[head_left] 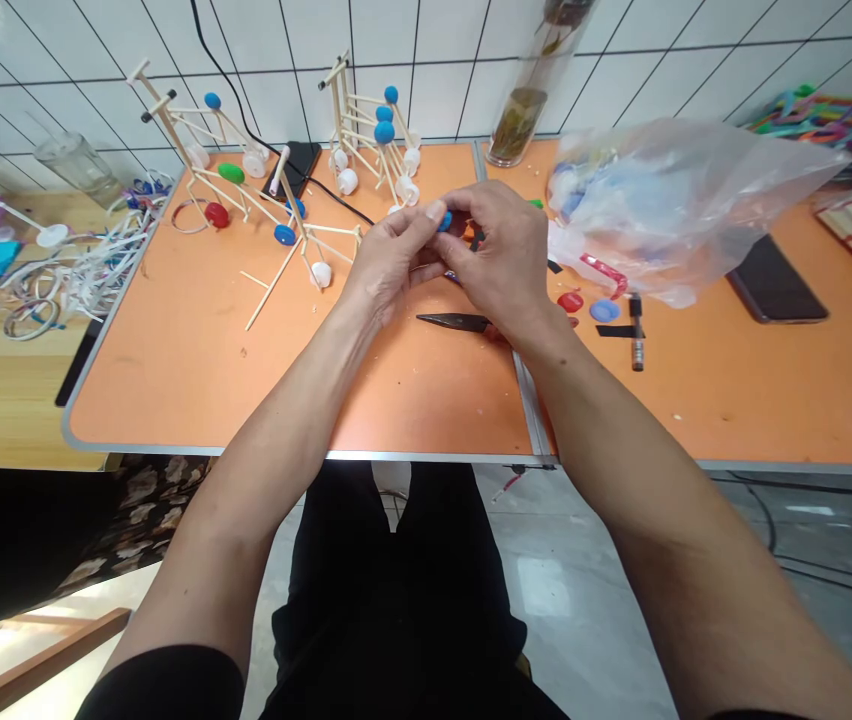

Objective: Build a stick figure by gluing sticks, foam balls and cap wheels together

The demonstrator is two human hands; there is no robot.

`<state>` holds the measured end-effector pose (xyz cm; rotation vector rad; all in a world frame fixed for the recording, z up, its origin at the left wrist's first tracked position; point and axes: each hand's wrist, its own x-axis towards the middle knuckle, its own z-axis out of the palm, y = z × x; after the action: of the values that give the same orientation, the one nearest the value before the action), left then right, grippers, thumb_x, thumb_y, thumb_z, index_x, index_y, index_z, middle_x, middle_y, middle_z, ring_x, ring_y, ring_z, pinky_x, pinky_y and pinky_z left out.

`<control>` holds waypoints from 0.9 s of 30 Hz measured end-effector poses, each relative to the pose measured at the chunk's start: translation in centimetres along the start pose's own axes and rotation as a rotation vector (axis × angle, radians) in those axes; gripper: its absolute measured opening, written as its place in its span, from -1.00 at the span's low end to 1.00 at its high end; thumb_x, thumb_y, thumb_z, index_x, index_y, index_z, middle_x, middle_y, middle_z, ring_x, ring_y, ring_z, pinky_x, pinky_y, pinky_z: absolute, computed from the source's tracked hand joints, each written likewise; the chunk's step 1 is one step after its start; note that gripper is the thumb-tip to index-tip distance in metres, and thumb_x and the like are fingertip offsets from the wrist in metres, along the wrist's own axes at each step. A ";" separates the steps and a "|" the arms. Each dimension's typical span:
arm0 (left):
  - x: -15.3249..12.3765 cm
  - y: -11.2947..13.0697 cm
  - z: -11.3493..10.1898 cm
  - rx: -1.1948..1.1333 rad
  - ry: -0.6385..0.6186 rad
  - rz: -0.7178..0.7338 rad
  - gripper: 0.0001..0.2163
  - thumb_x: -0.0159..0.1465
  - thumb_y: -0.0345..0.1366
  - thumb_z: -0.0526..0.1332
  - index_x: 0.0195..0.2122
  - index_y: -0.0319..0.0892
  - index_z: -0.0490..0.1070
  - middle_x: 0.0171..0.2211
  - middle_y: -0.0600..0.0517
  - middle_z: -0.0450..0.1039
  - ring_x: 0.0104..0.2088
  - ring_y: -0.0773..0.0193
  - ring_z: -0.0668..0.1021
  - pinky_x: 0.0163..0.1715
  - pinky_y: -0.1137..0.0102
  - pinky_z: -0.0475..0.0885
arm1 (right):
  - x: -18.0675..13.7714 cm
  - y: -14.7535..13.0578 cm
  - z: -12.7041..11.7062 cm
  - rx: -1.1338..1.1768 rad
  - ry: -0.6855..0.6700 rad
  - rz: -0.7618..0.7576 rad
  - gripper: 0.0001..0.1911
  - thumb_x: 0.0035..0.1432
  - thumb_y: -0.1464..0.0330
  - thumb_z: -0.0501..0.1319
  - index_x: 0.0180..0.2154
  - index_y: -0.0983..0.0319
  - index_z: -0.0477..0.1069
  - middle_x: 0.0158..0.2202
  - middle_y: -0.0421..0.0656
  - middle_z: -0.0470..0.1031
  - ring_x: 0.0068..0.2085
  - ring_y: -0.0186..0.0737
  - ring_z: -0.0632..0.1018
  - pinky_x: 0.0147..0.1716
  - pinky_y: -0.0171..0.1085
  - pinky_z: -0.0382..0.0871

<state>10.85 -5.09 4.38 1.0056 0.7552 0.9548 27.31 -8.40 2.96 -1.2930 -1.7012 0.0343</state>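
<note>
Both hands meet over the middle of the orange table (396,400). My left hand (398,250) and my right hand (501,250) are closed, pinching a small blue cap (445,221) between the fingertips; most of it is hidden. Beneath my right wrist lies a tool with dark pointed blades (452,321) and reddish handles, like scissors. To the left of my left hand stands a stick model (306,235) with blue and white round caps. A loose stick piece (270,292) lies by it. Behind it are more stick models (377,130) with coloured caps.
At the right, a clear plastic bag (643,200) bulges near a dark phone (778,280). A red cap (570,301), a blue cap (604,311) and a pen (637,335) lie nearby. A glass vase (520,120) stands by the tiled wall; white cords (103,260) pile up left.
</note>
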 end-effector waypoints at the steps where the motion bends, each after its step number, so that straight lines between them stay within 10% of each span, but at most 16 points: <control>1: 0.0 0.0 -0.1 0.008 0.006 0.005 -0.73 0.49 -0.01 0.53 -0.08 -0.11 0.65 -0.01 -0.03 0.85 0.09 0.16 0.86 0.09 0.38 0.75 | 0.0 0.0 0.0 0.004 -0.012 0.002 -0.84 0.41 0.20 0.45 0.00 -0.13 0.65 0.06 -0.14 0.80 0.14 0.19 0.75 0.18 0.21 0.74; 27: -0.4 0.3 0.6 -0.018 0.017 0.001 -0.71 0.51 0.00 0.51 -0.17 -0.11 0.62 -0.06 -0.01 0.85 0.11 0.14 0.86 0.10 0.37 0.75 | -0.2 0.0 0.2 0.005 0.006 -0.004 -0.80 0.43 0.13 0.45 0.06 -0.15 0.64 0.09 -0.13 0.80 0.20 0.19 0.73 0.18 0.20 0.73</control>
<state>11.09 -5.58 4.93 0.9833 0.7592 0.9701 27.16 -8.39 2.72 -1.2845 -1.6976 0.0325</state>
